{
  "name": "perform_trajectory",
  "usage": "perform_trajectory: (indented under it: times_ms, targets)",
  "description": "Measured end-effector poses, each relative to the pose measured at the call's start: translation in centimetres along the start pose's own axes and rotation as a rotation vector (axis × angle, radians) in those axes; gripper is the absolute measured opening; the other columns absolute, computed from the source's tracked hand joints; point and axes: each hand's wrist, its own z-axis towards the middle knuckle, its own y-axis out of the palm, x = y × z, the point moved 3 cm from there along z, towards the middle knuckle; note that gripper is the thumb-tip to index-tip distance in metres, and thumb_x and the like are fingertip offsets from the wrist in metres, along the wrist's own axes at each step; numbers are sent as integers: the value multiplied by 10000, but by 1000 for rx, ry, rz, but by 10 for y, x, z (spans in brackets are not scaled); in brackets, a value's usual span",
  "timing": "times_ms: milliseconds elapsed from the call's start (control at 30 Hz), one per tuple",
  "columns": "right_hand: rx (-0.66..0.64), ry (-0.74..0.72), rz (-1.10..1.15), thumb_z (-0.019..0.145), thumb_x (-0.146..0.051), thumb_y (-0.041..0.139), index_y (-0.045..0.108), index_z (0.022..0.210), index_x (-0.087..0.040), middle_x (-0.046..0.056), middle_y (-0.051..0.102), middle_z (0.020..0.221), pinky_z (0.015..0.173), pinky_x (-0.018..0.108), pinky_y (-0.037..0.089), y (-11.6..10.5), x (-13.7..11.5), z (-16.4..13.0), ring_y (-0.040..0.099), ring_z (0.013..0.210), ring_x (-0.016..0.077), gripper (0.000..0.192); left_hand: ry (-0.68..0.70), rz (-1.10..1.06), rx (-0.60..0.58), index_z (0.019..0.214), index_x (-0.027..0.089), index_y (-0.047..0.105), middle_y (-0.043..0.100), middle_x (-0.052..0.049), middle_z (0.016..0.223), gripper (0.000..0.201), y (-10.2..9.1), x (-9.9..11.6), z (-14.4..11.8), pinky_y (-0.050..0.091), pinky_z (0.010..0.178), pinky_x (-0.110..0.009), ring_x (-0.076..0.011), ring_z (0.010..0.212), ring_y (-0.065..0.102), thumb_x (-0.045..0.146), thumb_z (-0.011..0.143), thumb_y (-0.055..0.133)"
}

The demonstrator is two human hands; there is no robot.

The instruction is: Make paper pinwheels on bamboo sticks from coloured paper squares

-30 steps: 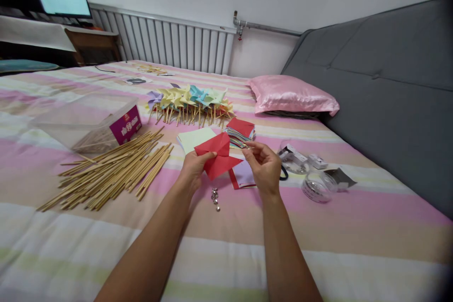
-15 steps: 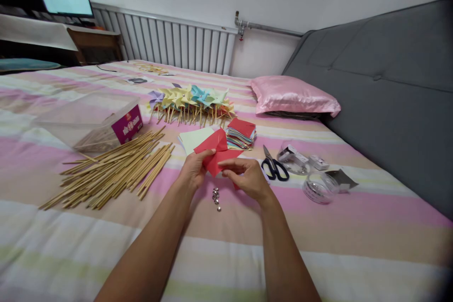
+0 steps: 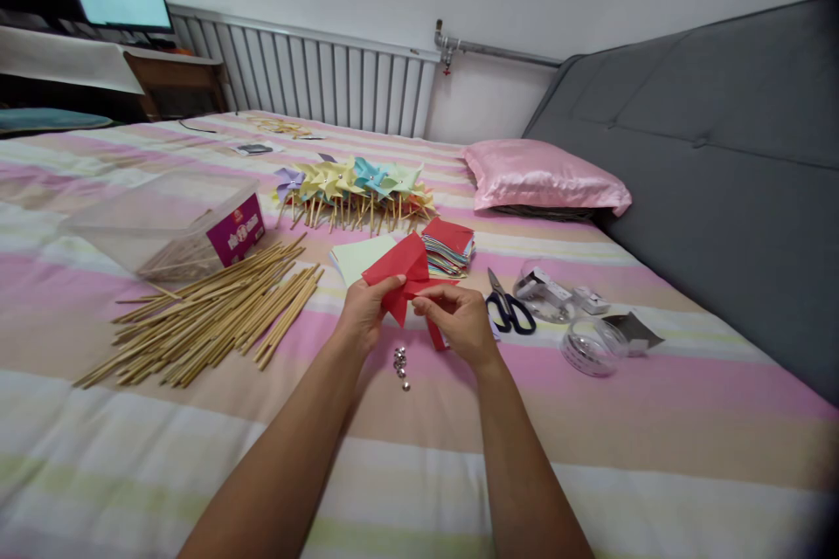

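Observation:
A red paper pinwheel (image 3: 403,262), partly folded, is held up between both hands over the bed. My left hand (image 3: 365,310) pinches its left side, thumb lying near the centre. With thumb and fingertips, my right hand (image 3: 459,320) grips a flap at the lower right. Several small shiny metal beads or studs (image 3: 399,360) lie on the sheet just below the hands. Behind the paper rest a pale green sheet (image 3: 357,255) and a stack of coloured paper squares (image 3: 449,246) with red on top. Another red piece (image 3: 435,335) shows partly under my right hand.
Loose wooden sticks (image 3: 216,314) and a clear plastic box (image 3: 176,210) lie on the left. Finished pinwheels (image 3: 354,183) lie farther back. On the right are scissors (image 3: 508,306), a round clear container (image 3: 593,349) and a pink pillow (image 3: 544,177).
The red paper has turned slightly, and its right flap is now drawn in nearer the centre. My right hand has shifted a little with it; my left hand keeps its hold.

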Motion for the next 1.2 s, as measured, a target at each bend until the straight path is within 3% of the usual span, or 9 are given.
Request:
perform_trajectory:
  times_ms: [400,1200]
  targets:
    - [228,108,-58,704,-437,665,641,690,-173,18,654,576,551,263,488,5,8,1,650,565,178,266,105,73,15,706,123,683,697,-18,682,242,2,-1,-1,442,646,-249,-134,614,600,188,498,790]
    - [373,181,-87,677,-502,663,602,639,-185,8,634,527,521,261,484,3,18,1,655,522,189,326,78,112,-47,725,107,698,707,-44,687,287,10,-3,-7,474,644,-270,-162,619,623,207,485,821]
